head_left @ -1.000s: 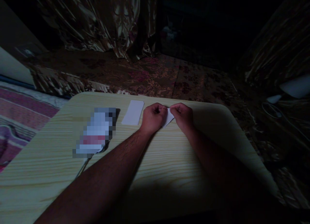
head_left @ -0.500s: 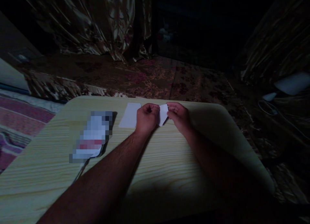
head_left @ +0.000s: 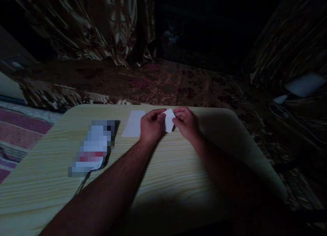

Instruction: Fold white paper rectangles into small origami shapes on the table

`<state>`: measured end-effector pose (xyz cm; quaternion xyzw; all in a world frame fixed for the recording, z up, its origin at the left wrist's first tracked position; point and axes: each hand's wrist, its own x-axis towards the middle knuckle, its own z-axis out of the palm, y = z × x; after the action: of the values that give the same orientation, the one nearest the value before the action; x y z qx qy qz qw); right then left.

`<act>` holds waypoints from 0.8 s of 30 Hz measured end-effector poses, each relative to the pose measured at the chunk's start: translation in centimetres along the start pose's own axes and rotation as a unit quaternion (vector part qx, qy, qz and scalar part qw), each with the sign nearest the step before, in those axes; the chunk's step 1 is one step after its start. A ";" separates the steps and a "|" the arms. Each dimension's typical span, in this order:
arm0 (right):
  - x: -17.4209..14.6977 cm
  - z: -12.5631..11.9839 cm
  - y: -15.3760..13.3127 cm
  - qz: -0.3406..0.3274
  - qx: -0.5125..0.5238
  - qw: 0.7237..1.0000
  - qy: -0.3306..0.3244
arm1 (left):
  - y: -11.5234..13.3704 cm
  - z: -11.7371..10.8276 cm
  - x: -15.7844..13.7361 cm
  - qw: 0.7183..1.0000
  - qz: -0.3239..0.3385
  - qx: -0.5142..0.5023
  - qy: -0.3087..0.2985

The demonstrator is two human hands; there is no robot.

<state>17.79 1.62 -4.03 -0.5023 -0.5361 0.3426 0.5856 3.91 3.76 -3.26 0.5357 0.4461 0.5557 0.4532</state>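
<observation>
Between my two hands is a small piece of white paper (head_left: 169, 122), held tilted near the far edge of the wooden table (head_left: 163, 174). My left hand (head_left: 152, 125) pinches its left side with thumb and forefinger. On the other side, my right hand (head_left: 185, 121) grips the paper's right edge between thumb and fingers. A stack of white paper (head_left: 132, 123) lies flat just left of my left hand, which covers part of its right side. Dim light hides any fine creases in the held piece.
At the left of the table lies a blurred-out phone-like device (head_left: 93, 144) with a cable (head_left: 81, 186) running toward me. Beyond the table stands a patterned fabric-covered surface (head_left: 158, 81) with curtains (head_left: 120, 28). A white lamp-like object (head_left: 305, 85) is at the far right.
The held paper is turned slightly and shows more of its face, with my hands still on both sides. The whole view has shifted a little, so the table items appear further left and lower.
</observation>
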 end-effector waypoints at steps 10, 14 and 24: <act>0.0 0.0 0.1 -0.014 -0.018 0.999 0.024 | -0.2 -0.2 -0.1 1.000 -0.014 0.005 -0.011; 0.0 -0.1 -0.2 -0.020 -0.024 0.999 0.030 | -0.3 -0.3 -0.1 1.000 0.003 0.019 -0.021; -0.3 0.3 -0.1 -0.013 -0.012 1.000 -0.004 | 0.2 -0.1 -0.4 0.999 0.000 0.020 -0.029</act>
<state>17.46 1.40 -4.01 -0.5008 -0.5494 0.3304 0.5815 3.86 3.29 -3.11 0.5608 0.4438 0.5307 0.4549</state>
